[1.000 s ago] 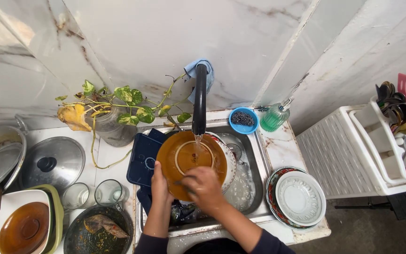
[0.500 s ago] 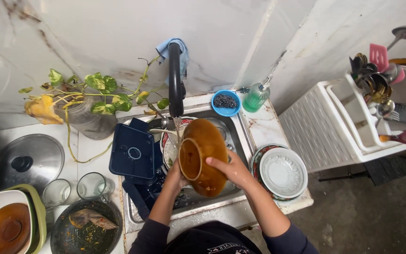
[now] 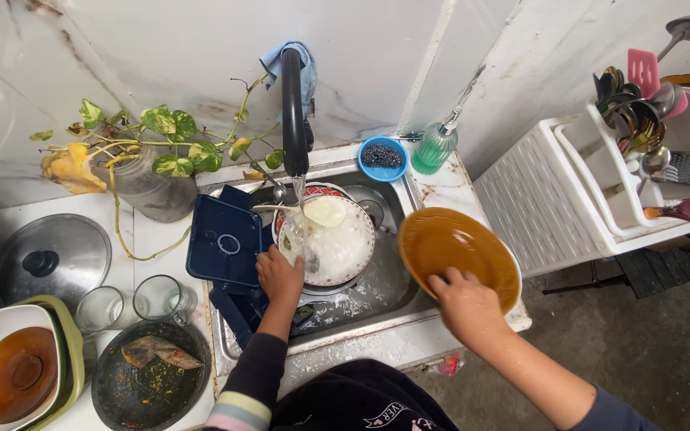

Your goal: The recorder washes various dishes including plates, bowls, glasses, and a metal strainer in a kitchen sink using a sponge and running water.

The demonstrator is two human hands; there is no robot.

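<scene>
The sink [image 3: 393, 307] sits dead centre, and everything hangs off it. Over its back edge rises the black tap [image 3: 294, 112], water running straight down, a blue cloth [image 3: 307, 68] draped behind its top. To the right of the sink stands the big white drying rack [image 3: 553, 199], utensils crowded in its far corner. Left of the sink, a steel pot lid [image 3: 51, 259] lies on the counter, and behind that a leafy plant in a glass jar [image 3: 147, 187] trails stems towards the tap.

Over the sink's right rim, the brown plate [image 3: 457, 255] is out of the basin, tilted, face up. The right hand [image 3: 466, 307] has it by the near edge, fingers curled over the rim, a firm grip. Inside the sink, a white bowl [image 3: 335, 239] full of suds sits right under the tap. At the sink's left wall leans a dark blue container lid [image 3: 225, 243].

The left hand [image 3: 279, 275] is down in the basin, closed around a clear drinking glass [image 3: 293, 235] held under the stream beside the white bowl.

Front-left of the sink: a dirty black pan [image 3: 149, 375], two empty glasses [image 3: 133, 303], and a brown bowl [image 3: 16, 375] stacked in others. At the sink's back right corner, a small blue dish [image 3: 382, 156] and a green soap bottle [image 3: 433, 148].
</scene>
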